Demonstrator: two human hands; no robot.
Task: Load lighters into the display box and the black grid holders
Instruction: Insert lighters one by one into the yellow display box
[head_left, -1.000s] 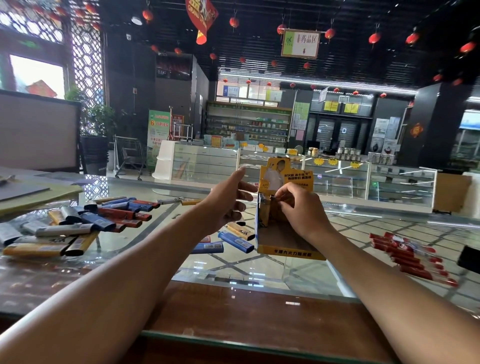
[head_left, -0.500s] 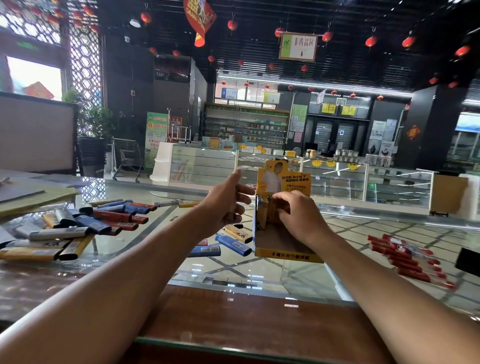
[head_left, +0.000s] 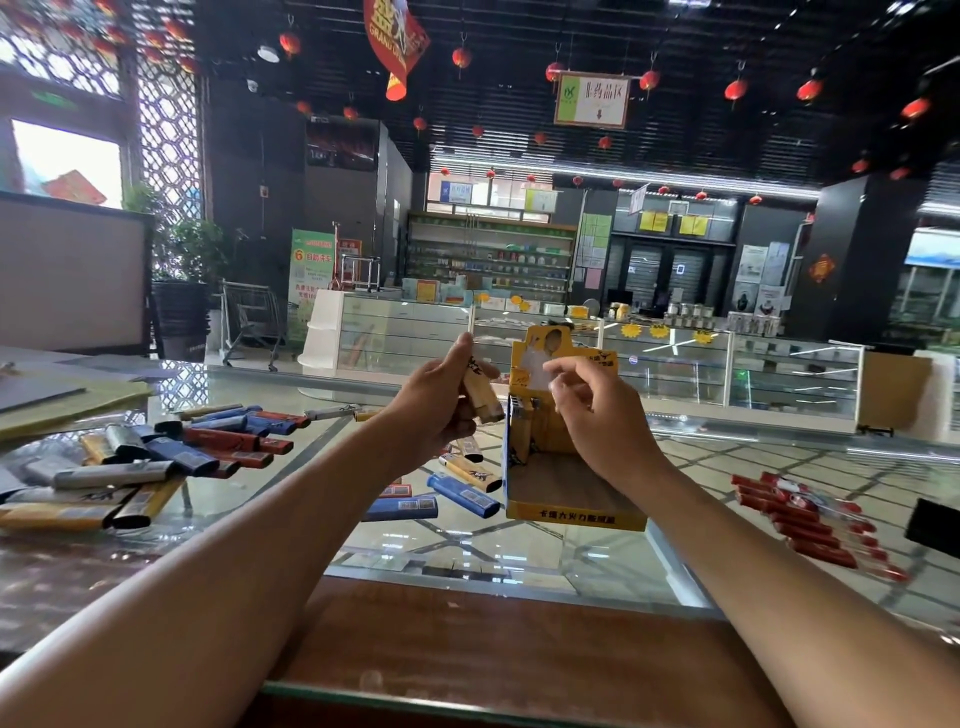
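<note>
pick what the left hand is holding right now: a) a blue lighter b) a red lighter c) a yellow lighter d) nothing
c: the left hand grips a yellow lighter raised just left of the yellow display box, while the right hand hovers empty over the box.

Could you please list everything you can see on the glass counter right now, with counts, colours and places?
display box: one, yellow, upright at counter centre, a few lighters standing in its back row
held lighter: one, tan-yellow, in the left hand
loose lighters: several, blue and yellow, lying just left of the box
lighter pile: many, blue, red, silver and yellow, far left
red lighters: a row, count unclear, right side
black object: one, right edge, cut off
glass counter: one, wood-edged
left hand: gripping the held lighter
right hand: above the box, fingers loosely curled, empty
</note>
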